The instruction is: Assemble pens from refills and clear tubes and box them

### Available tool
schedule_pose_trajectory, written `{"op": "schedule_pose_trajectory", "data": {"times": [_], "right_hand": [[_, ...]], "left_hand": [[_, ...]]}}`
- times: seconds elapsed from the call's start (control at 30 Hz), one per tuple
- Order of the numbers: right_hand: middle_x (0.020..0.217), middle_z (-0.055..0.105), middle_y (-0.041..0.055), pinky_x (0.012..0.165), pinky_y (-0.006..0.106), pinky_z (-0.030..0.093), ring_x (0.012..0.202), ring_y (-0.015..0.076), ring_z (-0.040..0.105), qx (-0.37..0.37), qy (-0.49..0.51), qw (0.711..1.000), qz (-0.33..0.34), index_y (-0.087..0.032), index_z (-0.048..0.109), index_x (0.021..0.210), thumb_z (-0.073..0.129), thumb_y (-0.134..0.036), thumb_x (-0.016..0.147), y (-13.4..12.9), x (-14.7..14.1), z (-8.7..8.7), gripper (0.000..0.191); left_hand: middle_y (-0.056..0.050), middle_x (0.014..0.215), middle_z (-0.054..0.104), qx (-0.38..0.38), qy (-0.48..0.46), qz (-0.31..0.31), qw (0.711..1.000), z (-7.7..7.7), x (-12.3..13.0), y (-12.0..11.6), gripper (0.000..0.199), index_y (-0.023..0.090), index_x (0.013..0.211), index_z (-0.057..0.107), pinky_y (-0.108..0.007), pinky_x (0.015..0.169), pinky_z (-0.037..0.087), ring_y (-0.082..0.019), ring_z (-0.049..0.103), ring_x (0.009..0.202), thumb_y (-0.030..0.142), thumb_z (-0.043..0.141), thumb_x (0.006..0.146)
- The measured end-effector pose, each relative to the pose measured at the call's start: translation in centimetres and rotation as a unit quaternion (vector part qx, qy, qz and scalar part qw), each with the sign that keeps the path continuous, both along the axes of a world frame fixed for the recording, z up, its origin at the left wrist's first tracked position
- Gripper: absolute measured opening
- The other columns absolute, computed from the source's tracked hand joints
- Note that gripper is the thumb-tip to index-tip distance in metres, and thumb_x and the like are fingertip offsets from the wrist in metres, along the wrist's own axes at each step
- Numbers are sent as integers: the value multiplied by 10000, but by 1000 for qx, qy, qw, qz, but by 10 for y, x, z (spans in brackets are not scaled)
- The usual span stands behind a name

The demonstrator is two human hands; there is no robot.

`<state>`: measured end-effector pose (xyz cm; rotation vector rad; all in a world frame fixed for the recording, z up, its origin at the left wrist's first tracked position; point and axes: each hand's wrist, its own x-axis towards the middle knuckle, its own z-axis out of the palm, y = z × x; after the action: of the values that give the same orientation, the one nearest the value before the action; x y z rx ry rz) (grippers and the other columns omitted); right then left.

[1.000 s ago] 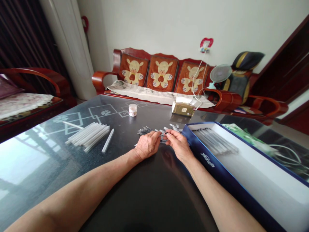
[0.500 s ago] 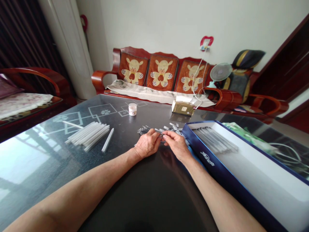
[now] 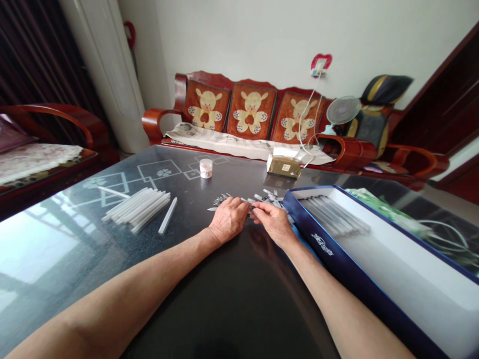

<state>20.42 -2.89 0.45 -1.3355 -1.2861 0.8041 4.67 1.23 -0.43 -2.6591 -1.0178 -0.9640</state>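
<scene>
On our bench (image 3: 224,304), the left hand (image 3: 230,219) has its fingers drawn together; we cannot tell what they enclose. The right hand (image 3: 275,224) pinches a small dark piece (image 3: 252,207) between thumb and fingers, right beside the left fingertips. Slim pointed parts (image 3: 221,199) lie just beyond the left hand, short pale pieces (image 3: 267,195) between the right hand and the blue box (image 3: 314,239) along the bench's right edge. White tubes (image 3: 140,208) lie towards the left edge, with clear slim tubes (image 3: 333,214) inside the box.

For this close fingertip work, we would do best to keep both wrists low, hold the left grip steady and let the right fingertips make small, straight movements. Too hard a squeeze could bend a slim part or flick the piece away.
</scene>
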Motion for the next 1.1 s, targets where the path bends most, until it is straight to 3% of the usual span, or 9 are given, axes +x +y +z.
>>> {"op": "schedule_pose_trajectory", "data": {"times": [0.3,0.47,0.57,0.87,1.1], "right_hand": [[660,699,56,573,332,548,571,191,649,-7,-136,990,-33,-226,641,655,478,-522,850,-7,1,8,390],[744,708,30,667,328,532,681,202,671,26,-167,985,-13,-223,611,857,502,-394,819,-10,-1,10,207],[736,694,19,700,322,520,709,198,671,40,-176,984,-1,-221,581,859,497,-343,808,-11,0,10,158],[611,663,17,666,326,498,644,202,648,40,-243,969,-22,-236,601,767,433,-434,875,-12,2,8,281],[699,690,25,667,315,497,678,199,652,57,-268,961,-22,-225,596,878,454,-372,858,-11,4,5,206]], "left_hand": [[-79,879,600,11,3,-50,999,2,1,-1,272,174,972,633,-345,825,464,-197,532,814,200,362,963],[-82,899,612,13,2,-43,999,0,2,0,278,164,985,635,-349,825,469,-198,537,813,221,364,969],[-86,892,612,11,1,-43,999,0,2,0,283,156,990,633,-353,823,471,-203,537,814,224,359,973],[-79,873,593,14,19,-46,999,1,1,-1,268,170,968,637,-345,815,471,-196,535,810,224,375,964],[-83,868,600,6,19,-39,999,3,2,-2,274,157,948,638,-344,807,471,-201,533,799,235,377,968]]}}
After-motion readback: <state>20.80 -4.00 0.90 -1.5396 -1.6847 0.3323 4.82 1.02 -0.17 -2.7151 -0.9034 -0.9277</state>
